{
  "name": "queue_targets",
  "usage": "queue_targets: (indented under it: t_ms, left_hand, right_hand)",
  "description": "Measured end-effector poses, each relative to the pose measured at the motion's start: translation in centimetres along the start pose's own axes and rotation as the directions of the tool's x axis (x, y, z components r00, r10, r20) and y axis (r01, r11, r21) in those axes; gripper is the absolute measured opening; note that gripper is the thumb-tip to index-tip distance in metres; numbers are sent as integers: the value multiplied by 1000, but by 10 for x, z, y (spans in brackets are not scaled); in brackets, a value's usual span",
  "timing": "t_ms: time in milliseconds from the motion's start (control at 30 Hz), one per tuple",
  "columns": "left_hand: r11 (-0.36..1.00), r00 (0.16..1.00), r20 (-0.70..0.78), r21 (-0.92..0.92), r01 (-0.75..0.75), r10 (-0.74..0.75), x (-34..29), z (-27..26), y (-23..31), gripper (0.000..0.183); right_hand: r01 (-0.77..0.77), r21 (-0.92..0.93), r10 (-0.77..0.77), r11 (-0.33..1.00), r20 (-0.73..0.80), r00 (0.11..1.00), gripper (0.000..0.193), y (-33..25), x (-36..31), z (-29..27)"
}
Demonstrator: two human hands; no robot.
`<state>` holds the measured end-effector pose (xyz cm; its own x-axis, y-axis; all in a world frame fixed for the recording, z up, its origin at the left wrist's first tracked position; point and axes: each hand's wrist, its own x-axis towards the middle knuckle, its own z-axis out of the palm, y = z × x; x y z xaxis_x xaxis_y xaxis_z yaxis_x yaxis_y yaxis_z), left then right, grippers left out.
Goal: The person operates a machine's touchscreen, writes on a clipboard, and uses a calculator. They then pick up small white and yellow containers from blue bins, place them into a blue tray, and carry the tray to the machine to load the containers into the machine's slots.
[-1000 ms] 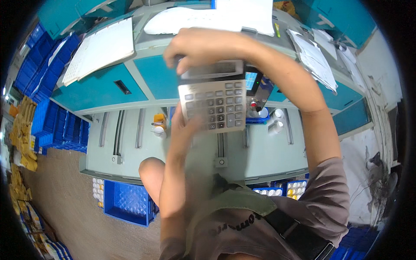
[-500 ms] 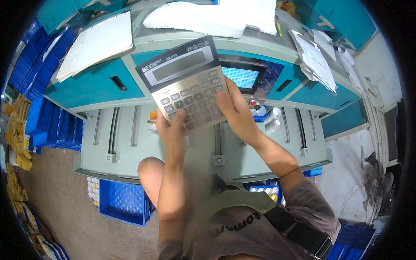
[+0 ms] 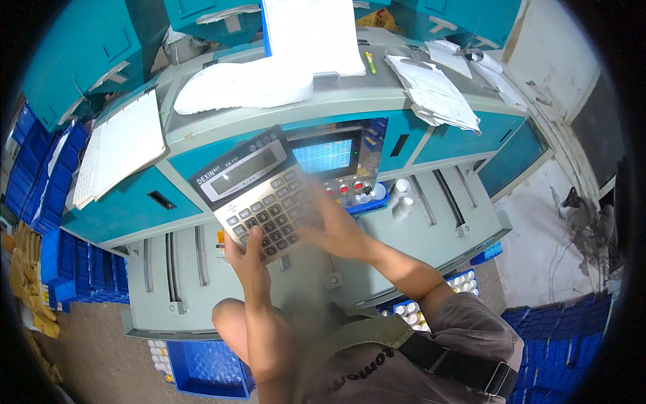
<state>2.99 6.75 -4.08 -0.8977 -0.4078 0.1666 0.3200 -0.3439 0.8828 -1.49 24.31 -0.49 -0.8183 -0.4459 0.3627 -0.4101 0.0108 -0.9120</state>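
A large calculator (image 3: 249,176), dark at the top with a grey display and pale gold below, is held tilted above the machine's bench. My left hand (image 3: 250,266) grips its lower left corner, thumb on the front over the keys and the other fingers hidden behind. At the right edge of the keypad is my right hand (image 3: 343,232). Its thumb and fingers lie over the right-hand keys, smeared by motion, so whether they grip or only touch cannot be told. Beyond the calculator, a lit blue screen (image 3: 326,156) sits in the machine's panel, with red buttons (image 3: 357,186) below.
White bottles (image 3: 402,198) and a blue tray (image 3: 377,200) stand on the grey slotted bench (image 3: 377,262). Papers (image 3: 437,91) and a notepad (image 3: 124,145) lie on the machine's top. Blue crates (image 3: 208,367) with white-capped bottles are below; stacked blue crates (image 3: 84,269) stand left.
The view has turned and shifted, so the machine's top shows more. The calculator now appears lower and further left. My right hand has shifted along its right side, its fingers blurred; my left keeps its grip.
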Motion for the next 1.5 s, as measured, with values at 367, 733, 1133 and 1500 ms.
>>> queue_targets:
  t_ms: [367,733,1133,1500]
  left_hand:
    - [999,999,26,13,32,-32,-8,6,-3,38]
    - [996,997,-33,-58,69,-71,-8,9,0,44]
    - [994,1000,14,106,16,-18,-11,5,1,50]
    - [975,991,64,181,-131,121,-11,13,2,54]
  right_hand:
    - [-12,112,16,994,-33,999,88,10,-11,-4]
    - [-130,-15,127,991,-103,986,85,14,-11,1]
    - [-125,13,126,992,-105,987,81,11,-5,6]
    - [-126,184,168,975,-235,957,52,11,10,14]
